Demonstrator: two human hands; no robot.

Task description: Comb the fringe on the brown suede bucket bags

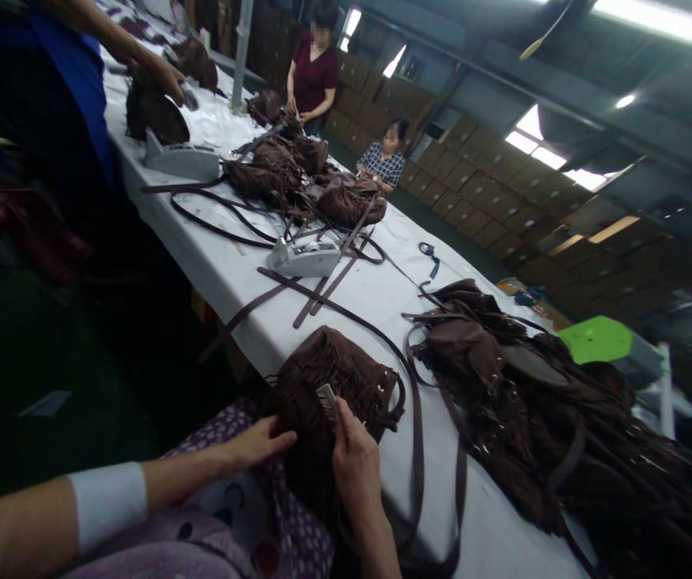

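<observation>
A dark brown fringed bag [346, 362] lies at the table's near edge, with its fringe hanging toward my lap. In my right hand [354, 454] is a light-coloured comb [327, 402], its teeth against the fringe. My left hand [261, 441] holds the bag's lower left side; the thumb shows, while the other fingers are partly hidden by the fringe. A long brown strap [375, 326] curves around the bag on the white table [249, 338].
Several brown bags [520, 394] are heaped on the right, and more [297, 173] lie farther up the table. Tape dispensers [306, 259] stand among loose straps. A co-worker's hand [168, 76] is at upper left; two people are beyond the table. Stacked cartons [472, 173] line the back.
</observation>
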